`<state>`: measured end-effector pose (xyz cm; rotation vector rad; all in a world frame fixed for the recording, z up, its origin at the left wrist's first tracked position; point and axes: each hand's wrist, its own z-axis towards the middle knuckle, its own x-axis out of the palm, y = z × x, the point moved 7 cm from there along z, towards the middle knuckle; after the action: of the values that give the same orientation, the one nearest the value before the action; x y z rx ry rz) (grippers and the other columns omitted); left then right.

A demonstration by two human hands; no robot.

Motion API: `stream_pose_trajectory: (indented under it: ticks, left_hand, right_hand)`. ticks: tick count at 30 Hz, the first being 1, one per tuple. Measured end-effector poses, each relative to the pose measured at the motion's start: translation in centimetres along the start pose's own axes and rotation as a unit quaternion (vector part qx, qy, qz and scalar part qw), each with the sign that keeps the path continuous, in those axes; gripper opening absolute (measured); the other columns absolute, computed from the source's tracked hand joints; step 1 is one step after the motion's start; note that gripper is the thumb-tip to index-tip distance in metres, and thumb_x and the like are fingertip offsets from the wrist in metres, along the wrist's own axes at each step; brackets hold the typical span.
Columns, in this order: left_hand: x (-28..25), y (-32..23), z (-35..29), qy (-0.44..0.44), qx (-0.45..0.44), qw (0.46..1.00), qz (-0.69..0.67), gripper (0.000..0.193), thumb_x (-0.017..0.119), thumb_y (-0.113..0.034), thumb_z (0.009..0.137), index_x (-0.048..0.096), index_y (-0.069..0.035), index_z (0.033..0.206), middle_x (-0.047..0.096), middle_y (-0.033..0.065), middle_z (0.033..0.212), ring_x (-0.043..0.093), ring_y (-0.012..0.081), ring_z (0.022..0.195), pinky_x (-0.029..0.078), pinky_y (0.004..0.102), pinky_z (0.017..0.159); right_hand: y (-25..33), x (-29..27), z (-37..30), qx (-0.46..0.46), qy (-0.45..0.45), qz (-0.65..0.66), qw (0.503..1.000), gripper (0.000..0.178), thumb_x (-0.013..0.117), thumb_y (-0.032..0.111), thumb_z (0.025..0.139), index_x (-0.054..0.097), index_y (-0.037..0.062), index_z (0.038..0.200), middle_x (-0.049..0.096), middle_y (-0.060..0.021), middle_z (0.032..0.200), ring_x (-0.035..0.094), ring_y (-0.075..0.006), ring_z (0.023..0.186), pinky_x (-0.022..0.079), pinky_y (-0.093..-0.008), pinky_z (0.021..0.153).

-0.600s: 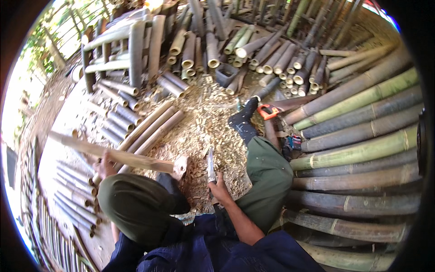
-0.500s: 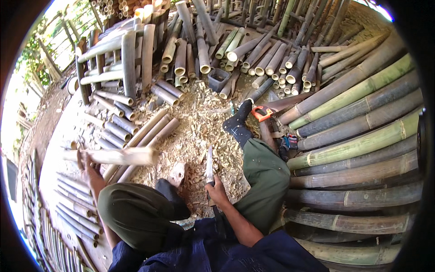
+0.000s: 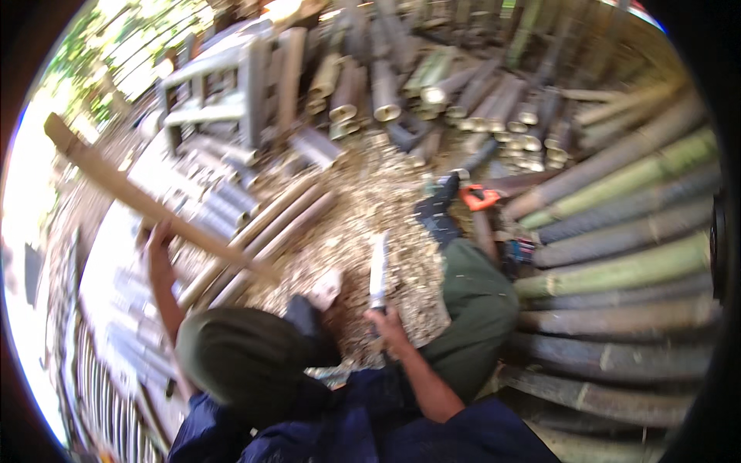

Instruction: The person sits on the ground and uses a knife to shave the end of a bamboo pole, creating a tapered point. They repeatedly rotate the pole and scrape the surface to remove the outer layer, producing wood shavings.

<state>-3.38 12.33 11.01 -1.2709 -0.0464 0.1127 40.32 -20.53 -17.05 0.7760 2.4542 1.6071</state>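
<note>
My left hand (image 3: 160, 238) is closed around the middle of a long brown bamboo piece (image 3: 139, 199), which slants from the upper left down toward the floor in front of my knee. In my right hand (image 3: 388, 324) is a long-bladed knife (image 3: 378, 270), gripped by its dark handle with the blade pointing away from me. A pale wooden block (image 3: 325, 288) sits on the shavings beside my left foot. Under the held piece, several bamboo poles (image 3: 285, 231) lie side by side on the floor. The picture is smeared by motion.
Wood shavings (image 3: 363, 185) cover the floor between my legs. An orange-handled saw (image 3: 481, 197) rests past my right foot. Thick bamboo poles (image 3: 617, 276) are stacked along the right. Cut bamboo tubes (image 3: 386, 92) pile up at the back, near a bamboo chair frame (image 3: 204, 92).
The bamboo piece in my left hand has swung from nearly level to a steep slant, its far end raised at upper left. My view has shifted; the knife stays in my right hand.
</note>
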Motion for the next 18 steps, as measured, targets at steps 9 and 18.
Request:
stream_pose_trajectory:
  ticks: [9,18]
  left_hand:
    - [5.9,2.1,-5.8,-0.141,-0.132,0.943,-0.271,0.055,0.083,-0.012,0.082,0.054,0.0,0.128,0.065,0.0138,0.105,0.067,0.0239,0.094,0.059,0.0398,0.081]
    - [5.3,-3.6,-7.7,-0.065,-0.045,0.967,-0.243,0.06,0.07,-0.013,0.093,0.046,0.003,0.146,0.067,0.0189,0.122,0.064,0.0296,0.117,0.049,0.0444,0.106]
  right_hand:
    - [3.0,1.2,-2.3,0.026,0.047,-0.067,0.996,0.023,0.062,0.013,0.096,0.046,0.0037,0.11,0.055,-0.005,0.075,0.059,-0.0161,0.052,0.051,-0.0342,0.043]
    - [3.8,1.2,-3.4,0.021,0.037,-0.164,0.986,0.023,0.061,0.018,0.101,0.053,0.0032,0.116,0.056,-0.003,0.073,0.059,-0.0137,0.054,0.048,-0.0283,0.049]
